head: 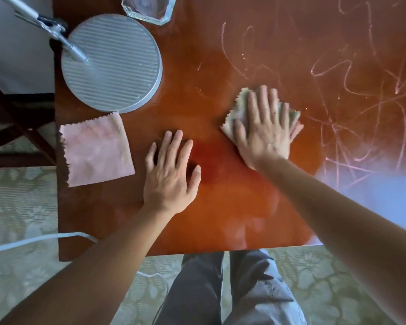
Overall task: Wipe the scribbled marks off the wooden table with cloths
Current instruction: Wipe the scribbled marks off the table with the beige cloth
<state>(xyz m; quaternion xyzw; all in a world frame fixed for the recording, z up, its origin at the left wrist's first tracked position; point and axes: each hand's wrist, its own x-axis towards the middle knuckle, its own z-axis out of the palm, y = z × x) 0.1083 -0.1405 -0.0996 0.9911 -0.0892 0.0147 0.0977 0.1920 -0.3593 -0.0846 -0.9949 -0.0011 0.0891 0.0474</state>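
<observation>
1. While the right hand [264, 130] lies flat with fingers spread, it presses the green cloth [239, 113] onto the table [220, 207]; cloth corners stick out past the fingertips on the far and left sides, and a bit shows at the right by the thumb side.
2. Left hand [171, 172] rests palm-down on bare wood, fingers straight and slightly spread, holding nothing. It sits between the two cloths, apart from both.
3. Pink cloth [96, 151] lies flat near the table's left edge, just left of the left hand, untouched, its far edge touching or nearly touching the lamp base [111, 63].
4. Scribbles [352, 102]: pale pink lines cover the table's right part, starting just right of the green cloth and running to the far edge. Wood around both hands looks free of marks.
5. Glass dish [149, 8] sits at the far edge, beyond the lamp base.
6. No readable writing or labels; scribbles form no letters.
</observation>
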